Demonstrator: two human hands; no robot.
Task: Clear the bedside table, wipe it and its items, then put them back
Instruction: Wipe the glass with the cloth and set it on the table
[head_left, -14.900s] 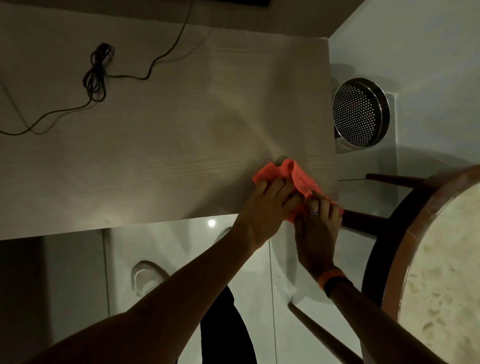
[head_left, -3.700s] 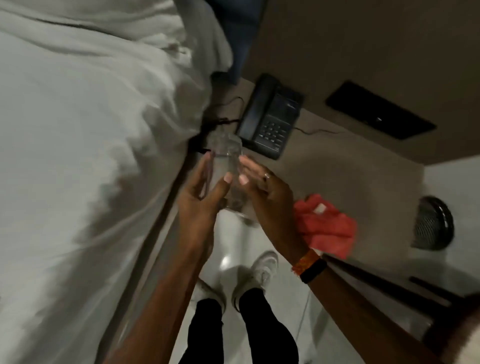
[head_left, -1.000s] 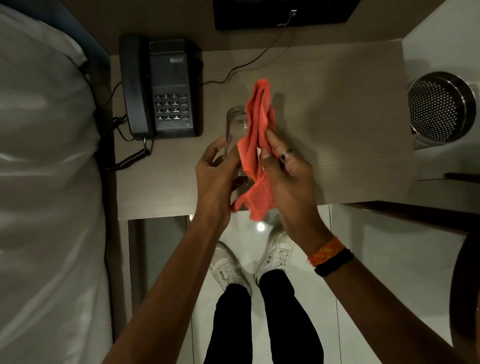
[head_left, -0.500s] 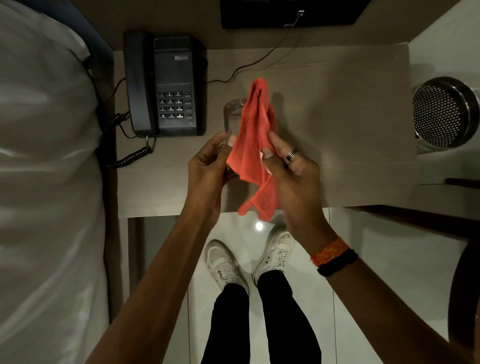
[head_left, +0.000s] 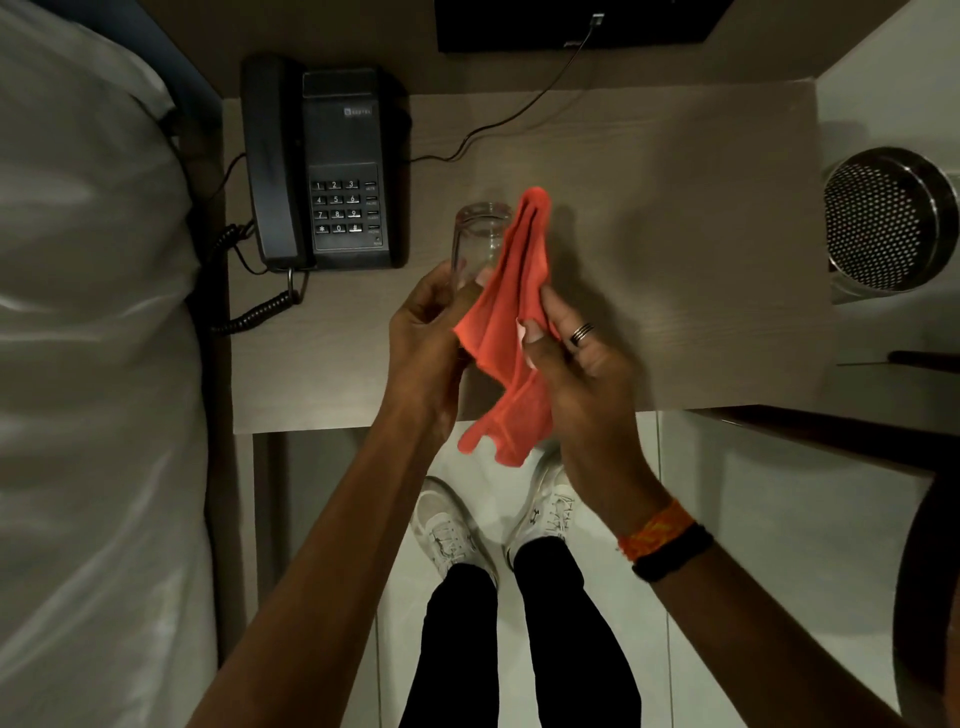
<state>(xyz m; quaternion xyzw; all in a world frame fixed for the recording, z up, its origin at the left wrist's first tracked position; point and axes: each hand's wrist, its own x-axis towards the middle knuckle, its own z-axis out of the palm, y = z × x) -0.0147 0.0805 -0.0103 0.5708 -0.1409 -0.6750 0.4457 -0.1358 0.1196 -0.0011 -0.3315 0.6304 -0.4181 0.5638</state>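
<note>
Left hand (head_left: 426, 343) grips glass (head_left: 475, 244); right hand (head_left: 582, 374) grips cloth (head_left: 511, 312).

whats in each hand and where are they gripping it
Left hand holds the clear glass by its lower body; right hand pinches the orange cloth mid-length.

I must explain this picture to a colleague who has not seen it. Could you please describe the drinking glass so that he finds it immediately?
Start at the wooden bedside table next to the bed. Just right of the black telephone, the left hand holds the glass above the tabletop, with the red cloth in the right hand draped against it. It is the only transparent thing there.
</note>
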